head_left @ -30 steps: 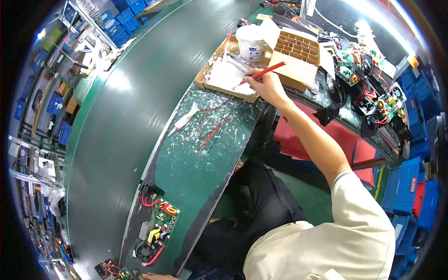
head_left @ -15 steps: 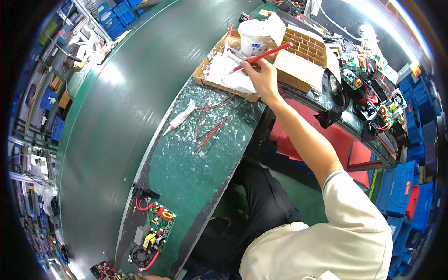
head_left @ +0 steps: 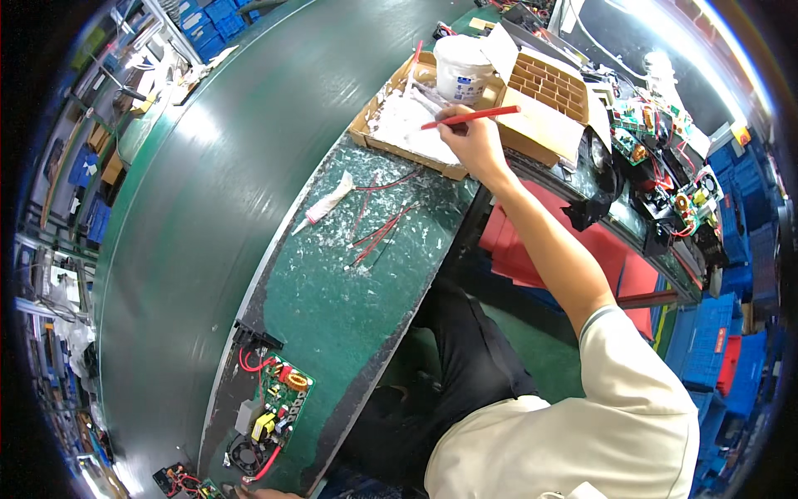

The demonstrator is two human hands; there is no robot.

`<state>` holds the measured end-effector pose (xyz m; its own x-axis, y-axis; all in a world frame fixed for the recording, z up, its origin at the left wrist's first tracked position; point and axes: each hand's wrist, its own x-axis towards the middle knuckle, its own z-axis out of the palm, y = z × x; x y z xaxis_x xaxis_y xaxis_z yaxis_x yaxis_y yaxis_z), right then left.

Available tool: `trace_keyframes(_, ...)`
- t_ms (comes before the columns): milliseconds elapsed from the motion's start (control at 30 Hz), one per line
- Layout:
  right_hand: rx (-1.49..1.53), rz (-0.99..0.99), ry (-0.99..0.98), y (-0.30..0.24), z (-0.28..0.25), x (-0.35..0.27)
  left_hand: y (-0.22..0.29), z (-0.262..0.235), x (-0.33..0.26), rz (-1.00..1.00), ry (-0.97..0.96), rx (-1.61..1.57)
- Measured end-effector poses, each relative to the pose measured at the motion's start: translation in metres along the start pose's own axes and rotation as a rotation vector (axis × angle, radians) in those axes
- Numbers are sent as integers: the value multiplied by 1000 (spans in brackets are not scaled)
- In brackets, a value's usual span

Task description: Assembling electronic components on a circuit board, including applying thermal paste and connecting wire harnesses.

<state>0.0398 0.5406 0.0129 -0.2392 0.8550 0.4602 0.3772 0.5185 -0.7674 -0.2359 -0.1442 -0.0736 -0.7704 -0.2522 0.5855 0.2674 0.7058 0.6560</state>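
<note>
My right hand [head_left: 475,143] is closed round a slim red stick [head_left: 499,111], like a pen or brush handle. Its lower tip points at white paste in a shallow cardboard tray [head_left: 401,150], though I cannot see for sure whether it touches. A white tub [head_left: 460,70] stands in the tray beside the hand. At the lower edge only a sliver of my left hand [head_left: 270,494] shows, near the red cable of a green circuit board [head_left: 287,391] with a black fan; its fingers are mostly out of sight.
On the green bench lie a whitish nozzled tube [head_left: 326,203] and several thin red wires [head_left: 384,233]. A divided cardboard box [head_left: 544,90] stands right of the tray. More circuit boards [head_left: 686,200] crowd the right-hand bench. A wide green conveyor belt [head_left: 183,249] runs along the left.
The red stick has tilted flatter in my right hand, its upper end dropping. My left hand stays at the lower edge. The whole view has shifted slightly.
</note>
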Motion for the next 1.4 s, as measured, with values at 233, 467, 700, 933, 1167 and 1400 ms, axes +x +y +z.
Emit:
trace_keyframes(233,-84,50,-43,4,3,-14,1,-10,3,-74,8,124)
trace_keyframes(467,382,-40,-142,-134,-37,-41,47,1,-15,127,162,-44)
trace_keyframes(700,544,-21,-966,-243,30,-181,156,-5,-68,617,-191,42)
trace_keyframes(933,362,-543,-907,-252,56,-222,180,19,-85,565,-473,177)
trace_keyframes(1167,289,-627,-941,-250,65,-231,162,36,-91,577,-472,158)
trace_keyframes(1400,333,-688,-885,-258,74,-238,161,39,-91,527,-475,128)
